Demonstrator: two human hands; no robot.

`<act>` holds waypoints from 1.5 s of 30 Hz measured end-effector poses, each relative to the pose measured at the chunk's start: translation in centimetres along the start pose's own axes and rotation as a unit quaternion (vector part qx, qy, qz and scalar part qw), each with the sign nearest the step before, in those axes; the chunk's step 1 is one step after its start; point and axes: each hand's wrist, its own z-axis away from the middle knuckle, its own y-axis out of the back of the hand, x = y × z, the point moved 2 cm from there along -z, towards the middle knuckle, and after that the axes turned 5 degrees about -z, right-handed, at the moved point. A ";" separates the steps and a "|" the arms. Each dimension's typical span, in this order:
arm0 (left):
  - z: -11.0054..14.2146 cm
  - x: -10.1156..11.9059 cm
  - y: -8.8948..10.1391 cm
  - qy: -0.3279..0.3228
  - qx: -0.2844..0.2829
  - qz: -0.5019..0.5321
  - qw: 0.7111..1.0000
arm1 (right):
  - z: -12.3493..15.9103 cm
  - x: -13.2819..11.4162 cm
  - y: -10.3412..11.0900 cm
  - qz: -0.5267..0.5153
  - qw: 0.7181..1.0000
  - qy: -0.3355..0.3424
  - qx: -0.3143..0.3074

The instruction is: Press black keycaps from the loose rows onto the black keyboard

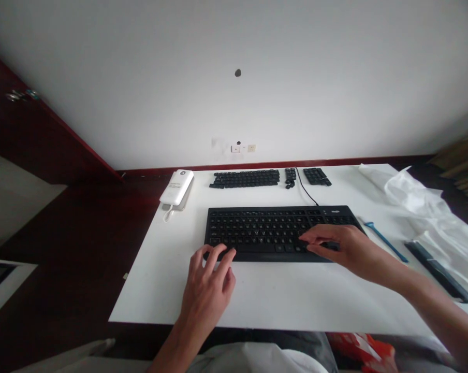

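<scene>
A black keyboard (253,256) lies on the white table in front of me, its cord running back from the top edge. My left hand (209,282) rests at its lower left corner, fingers apart with the tips on the front edge. Over the keyboard's right part is my right hand (345,247), thumb and fingertips drawn together close to the lower right keys. Whatever may be between those fingertips is too small to make out. Behind the keyboard, loose black keycaps lie in three groups: a wide block (249,178), a narrow column (290,177) and a right-hand block (316,176).
A white power bank (177,186) with a short cable lies at the table's left. On the right are a blue stick-like tool (385,241), a dark strip (438,270) and crumpled white plastic wrapping (416,199). A wall with sockets (251,148) stands behind the table (160,290).
</scene>
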 end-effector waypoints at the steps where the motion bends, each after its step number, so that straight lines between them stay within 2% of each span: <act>1: 0.0 0.0 0.0 0.000 0.000 0.000 1.000 | 0.2 0.0 -0.2 0.022 1.000 0.009 0.004; 11: 0.1 -0.1 0.0 -0.006 -0.001 0.002 1.000 | 0.3 -0.6 -1.6 0.161 0.981 0.100 0.035; 20: 0.0 -0.2 -0.2 -0.005 -0.010 0.004 1.000 | 1.1 -1.4 -3.0 0.238 0.965 0.096 0.057; 36: 0.0 -0.1 0.0 -0.003 -0.020 0.003 1.000 | 0.9 -0.6 -2.3 0.195 0.977 0.080 0.033; 45: 0.0 -0.1 -0.1 -0.007 -0.018 0.008 1.000 | 1.1 -1.4 -2.7 0.198 0.977 0.068 0.043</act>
